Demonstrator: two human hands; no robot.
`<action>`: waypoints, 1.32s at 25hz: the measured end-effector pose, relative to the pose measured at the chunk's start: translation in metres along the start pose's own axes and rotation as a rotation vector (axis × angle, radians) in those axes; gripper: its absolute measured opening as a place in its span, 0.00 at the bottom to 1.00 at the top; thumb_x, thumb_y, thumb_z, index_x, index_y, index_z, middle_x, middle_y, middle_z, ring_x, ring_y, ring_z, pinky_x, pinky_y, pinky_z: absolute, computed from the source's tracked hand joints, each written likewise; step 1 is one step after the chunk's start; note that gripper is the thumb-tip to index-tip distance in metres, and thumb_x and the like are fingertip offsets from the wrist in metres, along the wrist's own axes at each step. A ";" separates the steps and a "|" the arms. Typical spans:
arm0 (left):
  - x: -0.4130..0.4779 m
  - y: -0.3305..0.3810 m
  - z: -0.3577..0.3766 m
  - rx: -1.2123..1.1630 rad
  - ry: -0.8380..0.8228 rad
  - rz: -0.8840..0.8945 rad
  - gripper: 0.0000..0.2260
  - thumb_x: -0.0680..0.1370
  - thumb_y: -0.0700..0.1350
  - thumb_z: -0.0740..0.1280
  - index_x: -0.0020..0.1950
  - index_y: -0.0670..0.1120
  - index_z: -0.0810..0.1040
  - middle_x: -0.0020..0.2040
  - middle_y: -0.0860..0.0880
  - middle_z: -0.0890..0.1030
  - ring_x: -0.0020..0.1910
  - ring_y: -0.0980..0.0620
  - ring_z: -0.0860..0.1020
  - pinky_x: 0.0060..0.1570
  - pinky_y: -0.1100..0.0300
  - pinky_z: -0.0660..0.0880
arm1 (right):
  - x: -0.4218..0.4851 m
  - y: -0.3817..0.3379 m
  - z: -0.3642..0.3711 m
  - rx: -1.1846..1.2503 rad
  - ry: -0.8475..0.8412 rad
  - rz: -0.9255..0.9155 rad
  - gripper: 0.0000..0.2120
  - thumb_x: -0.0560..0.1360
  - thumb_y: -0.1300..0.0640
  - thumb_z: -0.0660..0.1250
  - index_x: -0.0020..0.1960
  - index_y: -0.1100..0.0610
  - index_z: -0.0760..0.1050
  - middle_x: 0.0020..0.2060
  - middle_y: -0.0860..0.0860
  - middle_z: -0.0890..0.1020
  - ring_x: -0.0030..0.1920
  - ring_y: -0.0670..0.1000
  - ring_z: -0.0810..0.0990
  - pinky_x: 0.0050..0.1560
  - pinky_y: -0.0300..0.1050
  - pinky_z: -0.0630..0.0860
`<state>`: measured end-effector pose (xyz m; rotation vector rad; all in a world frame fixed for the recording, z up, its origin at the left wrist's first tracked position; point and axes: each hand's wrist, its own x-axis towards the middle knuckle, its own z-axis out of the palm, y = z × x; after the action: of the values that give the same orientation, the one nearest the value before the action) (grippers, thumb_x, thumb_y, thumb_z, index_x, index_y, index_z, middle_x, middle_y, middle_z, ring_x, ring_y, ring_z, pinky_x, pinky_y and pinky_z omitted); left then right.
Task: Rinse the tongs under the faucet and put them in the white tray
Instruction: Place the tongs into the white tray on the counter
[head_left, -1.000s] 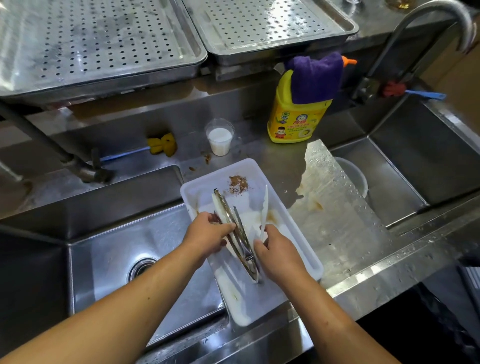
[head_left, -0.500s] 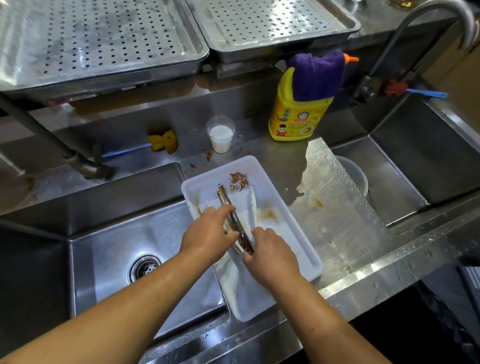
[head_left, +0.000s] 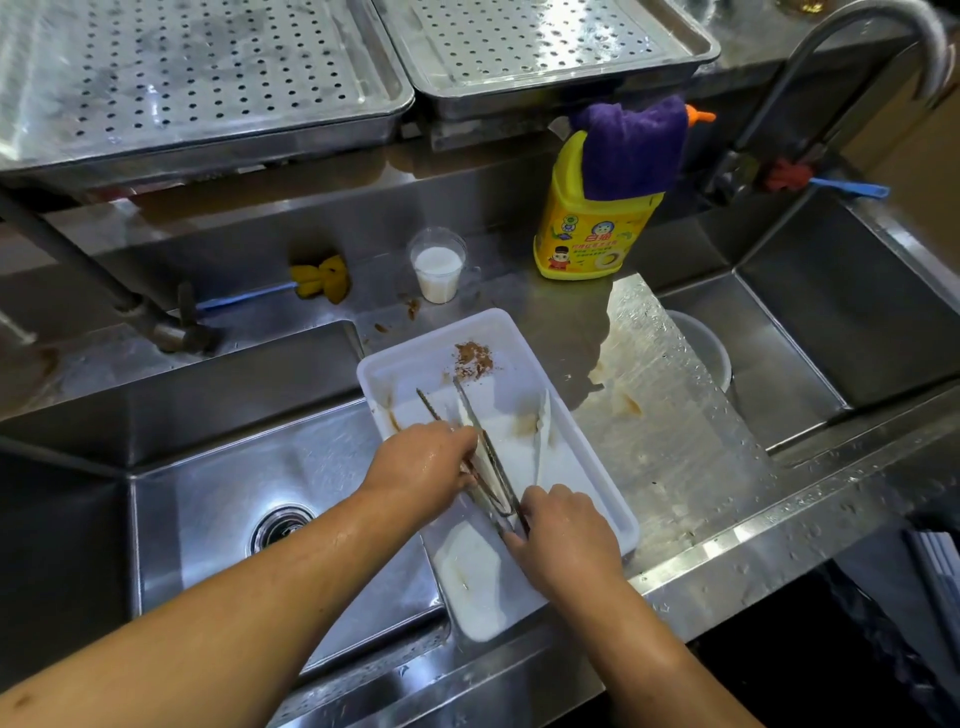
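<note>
A white tray (head_left: 592, 457) lies on the steel counter between two sinks, stained brown, with crumbs at its far end. Metal tongs (head_left: 480, 441) lie low over it, tips spread and pointing away from me. My left hand (head_left: 423, 465) grips the tongs around their middle. My right hand (head_left: 563, 535) pinches their near end. A white strip (head_left: 544, 431) stands on edge in the tray to the right of the tongs. One faucet (head_left: 88, 270) slants over the left sink; a second curved faucet (head_left: 852, 52) rises at the far right.
The left sink (head_left: 218, 499) has a drain (head_left: 280, 525). The right sink (head_left: 800, 332) holds a white bowl (head_left: 701, 348). Behind the tray stand a cup of white liquid (head_left: 438, 271), a yellow detergent bottle (head_left: 592, 228) draped with a purple cloth, and a yellow sponge (head_left: 322, 278). Perforated steel trays (head_left: 208, 78) sit above.
The tongs' tips have spread apart and they lie lower in the tray. My right hand slid toward me to their near end. The white strip stands on edge again.
</note>
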<state>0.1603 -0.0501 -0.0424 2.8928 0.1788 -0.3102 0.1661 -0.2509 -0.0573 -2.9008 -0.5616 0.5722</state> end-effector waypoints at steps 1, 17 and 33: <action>0.000 0.001 0.001 -0.001 0.016 -0.001 0.11 0.78 0.57 0.73 0.53 0.56 0.74 0.49 0.50 0.80 0.45 0.46 0.78 0.38 0.53 0.76 | -0.001 0.002 0.001 -0.011 0.003 -0.003 0.13 0.75 0.41 0.65 0.51 0.49 0.77 0.44 0.50 0.75 0.46 0.55 0.76 0.40 0.50 0.75; 0.001 -0.020 -0.021 -0.255 0.106 -0.181 0.09 0.79 0.58 0.71 0.50 0.59 0.71 0.47 0.54 0.79 0.41 0.50 0.77 0.34 0.55 0.72 | -0.014 0.016 -0.013 0.182 0.091 0.065 0.17 0.86 0.45 0.54 0.47 0.51 0.75 0.35 0.46 0.76 0.35 0.51 0.75 0.35 0.46 0.68; 0.013 -0.066 -0.011 0.000 -0.117 -0.038 0.20 0.70 0.62 0.77 0.52 0.55 0.73 0.51 0.53 0.76 0.51 0.49 0.73 0.43 0.55 0.73 | 0.066 -0.016 -0.063 0.252 0.189 0.071 0.19 0.76 0.39 0.67 0.55 0.54 0.73 0.43 0.49 0.78 0.42 0.55 0.79 0.30 0.45 0.65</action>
<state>0.1655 0.0174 -0.0483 2.8636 0.2138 -0.4850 0.2417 -0.2146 -0.0188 -2.7035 -0.3359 0.3430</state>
